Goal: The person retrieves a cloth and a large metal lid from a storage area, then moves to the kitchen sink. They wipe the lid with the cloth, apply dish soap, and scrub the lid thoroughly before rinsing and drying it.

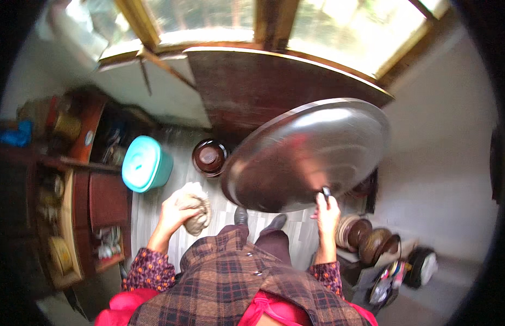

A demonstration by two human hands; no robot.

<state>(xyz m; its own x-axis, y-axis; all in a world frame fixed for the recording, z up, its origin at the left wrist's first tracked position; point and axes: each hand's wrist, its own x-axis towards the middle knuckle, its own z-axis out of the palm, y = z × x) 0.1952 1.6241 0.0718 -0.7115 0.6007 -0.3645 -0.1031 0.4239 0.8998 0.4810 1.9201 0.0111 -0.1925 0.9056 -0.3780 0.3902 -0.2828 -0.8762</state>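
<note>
My right hand (327,210) grips the small knob at the centre of a large round dark-brown lid (305,150). The lid is tilted, its broad shiny face towards me, and slightly blurred. In my left hand (174,214) is a bunched beige cloth (195,212), held apart from the lid. Beyond the cloth, on the floor, sits a dark-brown glossy round vessel (209,157), partly overlapped by the lid's left edge. To its left stands a turquoise plastic bin (165,169) with a lighter lid on top.
Wooden cabinets (107,199) with open compartments line the left side. A dark panel (252,85) stands below the window (334,36). Brown round pots (377,244) and a container of assorted items (385,283) are at my right, by the pale wall (436,163). Grey plank flooring (175,142) lies underfoot.
</note>
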